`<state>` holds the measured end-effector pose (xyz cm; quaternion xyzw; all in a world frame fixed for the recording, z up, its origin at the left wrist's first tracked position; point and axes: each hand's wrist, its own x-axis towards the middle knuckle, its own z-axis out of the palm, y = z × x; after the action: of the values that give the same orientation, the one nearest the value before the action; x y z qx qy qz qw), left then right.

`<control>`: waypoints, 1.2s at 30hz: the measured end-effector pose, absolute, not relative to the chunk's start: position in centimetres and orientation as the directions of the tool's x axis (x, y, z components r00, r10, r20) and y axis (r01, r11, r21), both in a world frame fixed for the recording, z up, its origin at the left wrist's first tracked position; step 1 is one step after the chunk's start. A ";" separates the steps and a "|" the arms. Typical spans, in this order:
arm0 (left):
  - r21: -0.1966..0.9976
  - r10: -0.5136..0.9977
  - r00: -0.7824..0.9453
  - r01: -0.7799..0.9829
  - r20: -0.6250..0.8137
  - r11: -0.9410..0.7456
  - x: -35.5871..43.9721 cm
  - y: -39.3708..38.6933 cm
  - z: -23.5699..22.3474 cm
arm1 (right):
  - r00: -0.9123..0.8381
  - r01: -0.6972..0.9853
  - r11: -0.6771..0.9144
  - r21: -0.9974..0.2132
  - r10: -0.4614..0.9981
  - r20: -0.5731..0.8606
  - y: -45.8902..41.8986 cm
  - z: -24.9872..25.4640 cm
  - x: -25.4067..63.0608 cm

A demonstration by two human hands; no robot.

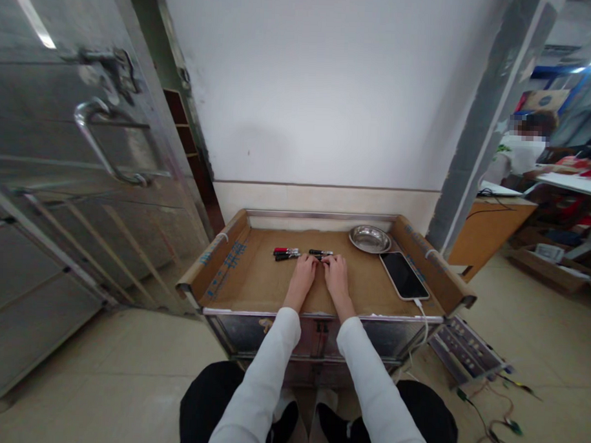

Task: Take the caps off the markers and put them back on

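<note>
My left hand [303, 273] and my right hand [336, 274] rest side by side on the cardboard-lined tray top [255, 278] of a metal cart. Their fingertips meet around a small dark marker [320, 255] lying just ahead of them. Both hands have curled fingers pinching at that marker. To the left lie a few more markers [286, 253], with red and black caps, untouched.
A steel bowl [370, 239] sits at the tray's back right. A phone [404, 275] lies face up beside it, on a white cable. A metal door [84, 175] stands left. Another person [525, 152] works at a far table, right. Wires and a device [470, 350] lie on the floor.
</note>
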<state>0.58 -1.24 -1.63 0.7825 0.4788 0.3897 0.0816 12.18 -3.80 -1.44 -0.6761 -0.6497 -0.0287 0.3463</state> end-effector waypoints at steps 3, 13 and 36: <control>0.528 0.827 0.239 0.671 0.509 -0.520 0.6 -0.9 -1.7 | 0.152 0.915 0.063 -0.398 0.860 0.487 -3.9 -1.3 12.0; 0.413 0.796 0.214 0.762 0.566 -0.498 1.1 -0.7 -2.0 | 0.199 0.928 -0.012 -0.373 0.861 0.469 -4.4 -1.0 11.8; 0.349 0.823 0.375 0.771 0.427 -0.533 0.9 -2.4 0.0 | 0.249 0.921 -0.106 -0.374 0.900 0.358 -5.0 0.2 11.2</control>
<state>0.87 -2.41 -0.03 0.8280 0.4813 0.2841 0.0456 11.21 -5.00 0.25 -0.7433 -0.6126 -0.0197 0.2680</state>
